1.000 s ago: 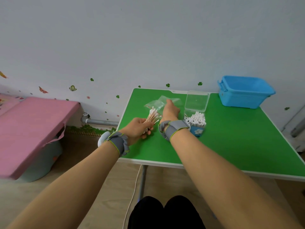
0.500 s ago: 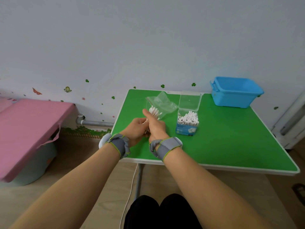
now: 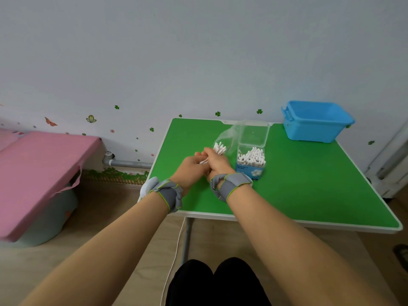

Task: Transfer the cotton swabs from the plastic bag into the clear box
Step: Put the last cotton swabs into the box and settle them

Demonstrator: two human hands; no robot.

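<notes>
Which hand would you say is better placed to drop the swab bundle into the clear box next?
Right, probably. Both hands grip the cotton swabs, but the right hand is beside the open clear box, while the left hand lies farther from it.

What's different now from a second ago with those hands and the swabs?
The right hand drew back from the plastic bag and joined the left hand in gripping the bundle of cotton swabs, which the left held all along. The clear box, lid open, and the blue bin stayed put.
</notes>
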